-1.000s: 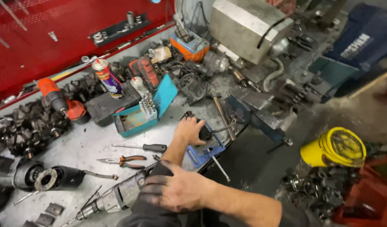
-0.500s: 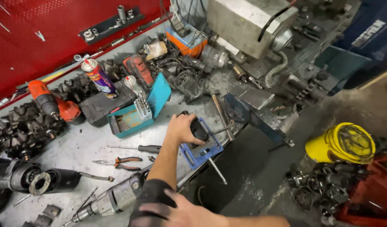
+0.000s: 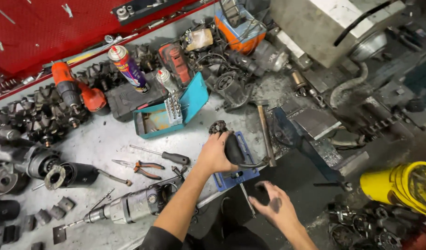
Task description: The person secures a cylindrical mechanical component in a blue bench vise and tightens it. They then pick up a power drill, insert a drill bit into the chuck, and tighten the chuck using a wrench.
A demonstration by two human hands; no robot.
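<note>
Bench: grey metal worktop (image 3: 106,139), greasy, packed with tools and motor parts; red panel (image 3: 37,32) runs along the back.
Machine: big grey metal housing (image 3: 324,23) at top right, with a black cable across it.
Bucket: yellow container (image 3: 400,185) at the right edge, lower than the bench top.
Vise: dark blue bench vise (image 3: 296,139) at the bench edge, just right of the held part.
Drill 1: silver power drill (image 3: 129,206) lying on its side near the front edge, beside the left forearm.
Drill 2: orange drill (image 3: 76,95) at back left, among the dark armatures (image 3: 23,120).
Case: teal bit case (image 3: 166,113), open, with a rack of bits standing up in it.
Spray can: purple-and-yellow aerosol (image 3: 127,67) standing behind the case.
Left hand: left hand (image 3: 217,155) closed around the black tool body (image 3: 231,148), fingers wrapped on it, holding it over the blue plate (image 3: 238,173) at the bench edge. Cord trails off to the right from it.
Right hand: right hand (image 3: 273,203) open, fingers spread and slightly curled, holding nothing, off the bench edge below the blue plate.
Screwdriver: black-handled screwdriver (image 3: 169,156) lying flat, just left of the left hand.
Pliers: red-handled pliers (image 3: 141,169) below the screwdriver, near it, not touching.
</note>
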